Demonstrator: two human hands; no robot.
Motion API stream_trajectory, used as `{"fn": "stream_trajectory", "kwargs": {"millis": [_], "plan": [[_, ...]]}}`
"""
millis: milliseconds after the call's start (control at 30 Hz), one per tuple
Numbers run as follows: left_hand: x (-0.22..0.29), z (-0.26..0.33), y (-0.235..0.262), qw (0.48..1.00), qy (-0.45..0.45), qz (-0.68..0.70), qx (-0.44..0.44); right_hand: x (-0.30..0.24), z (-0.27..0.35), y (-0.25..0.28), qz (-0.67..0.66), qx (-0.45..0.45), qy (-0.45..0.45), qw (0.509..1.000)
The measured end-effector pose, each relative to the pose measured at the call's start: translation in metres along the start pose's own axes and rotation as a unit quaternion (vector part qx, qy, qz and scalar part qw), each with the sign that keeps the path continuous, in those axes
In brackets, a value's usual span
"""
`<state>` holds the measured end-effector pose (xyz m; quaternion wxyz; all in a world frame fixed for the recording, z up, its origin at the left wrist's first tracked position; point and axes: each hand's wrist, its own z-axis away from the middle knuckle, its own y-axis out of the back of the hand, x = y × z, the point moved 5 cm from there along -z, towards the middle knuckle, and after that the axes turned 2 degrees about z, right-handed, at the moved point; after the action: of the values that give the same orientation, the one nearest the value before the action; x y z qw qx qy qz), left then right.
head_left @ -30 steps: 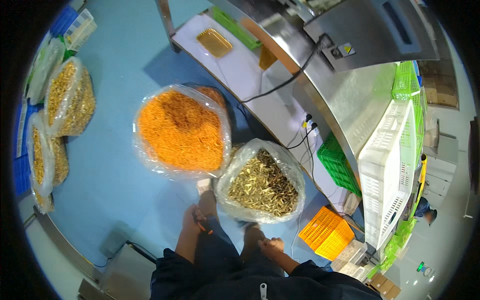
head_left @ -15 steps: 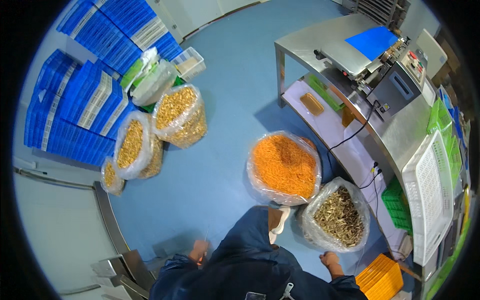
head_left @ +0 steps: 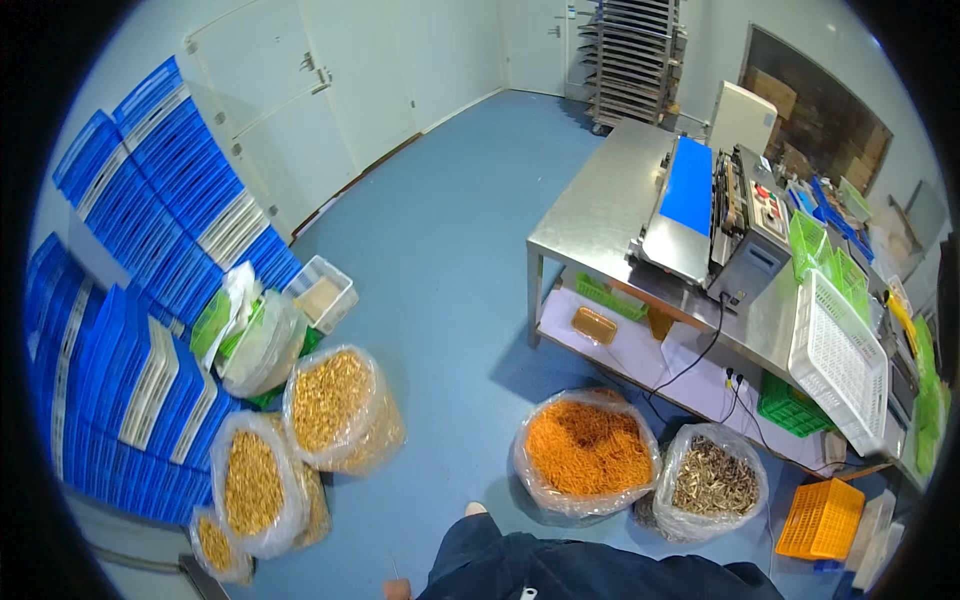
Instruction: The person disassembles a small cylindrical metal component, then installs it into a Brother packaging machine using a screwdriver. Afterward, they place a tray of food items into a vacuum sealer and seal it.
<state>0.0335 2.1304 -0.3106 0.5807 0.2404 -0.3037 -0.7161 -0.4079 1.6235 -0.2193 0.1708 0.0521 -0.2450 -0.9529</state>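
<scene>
Only a sliver of my left hand (head_left: 396,590) shows at the bottom edge, beside my dark blue clothing (head_left: 560,570); its fingers are hidden. My right hand is out of view. Right in front of me on the blue floor stand two open clear bags. One holds orange strips (head_left: 588,450). The other holds brownish dried pieces (head_left: 713,478). Neither hand touches them.
Three clear bags of yellow pieces (head_left: 335,400) stand at the left before stacked blue crates (head_left: 150,250). A steel table (head_left: 600,210) at the right carries a machine with a blue belt (head_left: 690,190) and a white crate (head_left: 840,360). An orange crate (head_left: 820,518) sits below.
The view has lifted from straight down at the two bags to the whole room. Both hands, seen low in the frame before, have dropped out of sight or to the edge.
</scene>
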Motion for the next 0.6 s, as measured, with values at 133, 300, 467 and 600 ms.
{"fn": "stream_trajectory", "kwargs": {"millis": [133,300,467,600], "plan": [[0.021,-0.008,0.149,0.957,0.128,0.247,0.08,-0.163,0.001,0.059,-0.035,0.059,0.125,0.99],[0.045,-0.171,0.243,0.94,-0.004,0.324,0.11,-0.25,-0.013,0.13,-0.176,0.164,0.056,0.969],[0.227,-0.275,0.409,0.953,-0.124,0.266,0.07,-0.262,-0.069,0.142,-0.085,0.113,-0.074,0.987],[0.237,-0.388,0.474,0.958,-0.217,0.116,0.15,-0.386,-0.12,0.251,-0.157,0.126,-0.04,0.979]]}}
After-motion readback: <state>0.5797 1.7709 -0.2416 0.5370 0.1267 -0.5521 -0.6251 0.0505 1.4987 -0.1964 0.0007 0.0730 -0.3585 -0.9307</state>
